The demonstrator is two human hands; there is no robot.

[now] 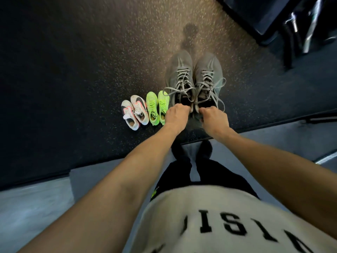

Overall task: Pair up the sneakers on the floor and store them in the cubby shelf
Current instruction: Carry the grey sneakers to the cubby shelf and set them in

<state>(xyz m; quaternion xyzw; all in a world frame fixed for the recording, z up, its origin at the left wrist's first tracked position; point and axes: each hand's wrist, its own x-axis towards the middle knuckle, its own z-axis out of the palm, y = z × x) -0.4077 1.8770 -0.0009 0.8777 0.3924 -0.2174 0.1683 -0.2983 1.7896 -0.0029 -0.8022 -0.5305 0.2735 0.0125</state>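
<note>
While a person looks down, each hand grips one grey sneaker by its heel: left hand, right hand. Both grey sneakers hang side by side above the speckled floor; green sneakers and white sneakers stand paired below.

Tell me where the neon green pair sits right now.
In the head view, the neon green pair stands on the dark speckled floor, left of centre, between the white pair and the left hand.
</note>
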